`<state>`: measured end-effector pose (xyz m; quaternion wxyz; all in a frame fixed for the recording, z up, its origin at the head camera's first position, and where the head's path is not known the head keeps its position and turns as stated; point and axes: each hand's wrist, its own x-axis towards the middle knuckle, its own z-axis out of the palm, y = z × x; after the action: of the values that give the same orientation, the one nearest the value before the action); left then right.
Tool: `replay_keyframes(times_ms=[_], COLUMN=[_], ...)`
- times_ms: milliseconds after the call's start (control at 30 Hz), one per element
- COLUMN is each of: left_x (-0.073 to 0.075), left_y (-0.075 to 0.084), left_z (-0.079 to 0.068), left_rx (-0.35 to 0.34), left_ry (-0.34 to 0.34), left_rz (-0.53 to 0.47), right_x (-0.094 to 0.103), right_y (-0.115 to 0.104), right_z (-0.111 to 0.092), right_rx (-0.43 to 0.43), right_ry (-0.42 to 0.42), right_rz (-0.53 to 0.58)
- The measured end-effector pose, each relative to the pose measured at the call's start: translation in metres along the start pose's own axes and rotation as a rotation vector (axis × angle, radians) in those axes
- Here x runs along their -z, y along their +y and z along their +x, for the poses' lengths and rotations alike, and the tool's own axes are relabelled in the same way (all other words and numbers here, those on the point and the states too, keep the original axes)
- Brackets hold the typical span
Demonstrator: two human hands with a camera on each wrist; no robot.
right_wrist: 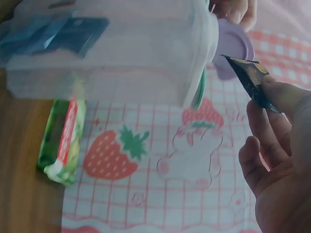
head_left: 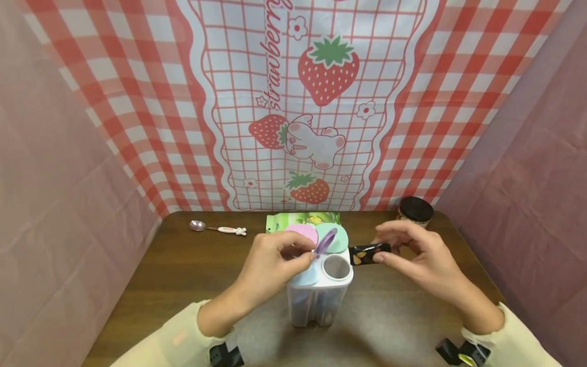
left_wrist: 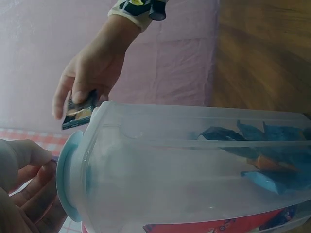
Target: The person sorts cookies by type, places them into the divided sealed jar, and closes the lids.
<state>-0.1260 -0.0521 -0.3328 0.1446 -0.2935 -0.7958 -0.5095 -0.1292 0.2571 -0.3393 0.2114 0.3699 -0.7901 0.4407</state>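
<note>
My left hand [head_left: 275, 260] pinches a purple round lid [head_left: 326, 241], tilted up over a clear plastic storage container [head_left: 321, 300]. Beneath that lid, one round opening [head_left: 337, 267] in the white top is uncovered. A pink lid [head_left: 302, 233], a mint green lid [head_left: 334, 237] and a light blue lid [left_wrist: 69, 175] cover other openings. Between thumb and fingers, my right hand [head_left: 426, 257] holds a small black sachet [head_left: 364, 254] just right of the opening. Blue wrapped packets [left_wrist: 272, 179] lie inside the container, low down.
Behind the container lies a green bag [head_left: 277, 220]. A spoon [head_left: 220, 229] with a white rabbit-shaped handle is at the back left of the wooden table [head_left: 183, 270]. At the back right stands a jar with a black lid [head_left: 415, 209], partly behind my right hand.
</note>
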Motion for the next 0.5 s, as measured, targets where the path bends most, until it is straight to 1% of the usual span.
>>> replay_keyframes(times_ms=[67,133,267,400,500], left_x=[0.000,0.000,0.000,0.000,0.001], left_y=[0.000,0.001,0.000,-0.001,-0.001], left_z=[0.000,0.000,0.000,0.001,0.001], left_rx=[0.000,0.000,0.001,-0.003,-0.007], left_ry=[0.000,0.001,-0.002,-0.006,-0.008], left_rz=[0.000,0.001,-0.004,-0.004,-0.002], right_x=[-0.006,-0.011,-0.020,-0.027,-0.032], right_y=[-0.003,-0.004,0.001,0.004,0.005], right_z=[0.007,0.012,0.018,0.023,0.026], right_rx=[0.016,0.057,0.146,0.218,0.255], right_ry=[0.003,0.003,0.000,-0.032,-0.060], right_rz=[0.051,0.075,0.095,0.150,0.185])
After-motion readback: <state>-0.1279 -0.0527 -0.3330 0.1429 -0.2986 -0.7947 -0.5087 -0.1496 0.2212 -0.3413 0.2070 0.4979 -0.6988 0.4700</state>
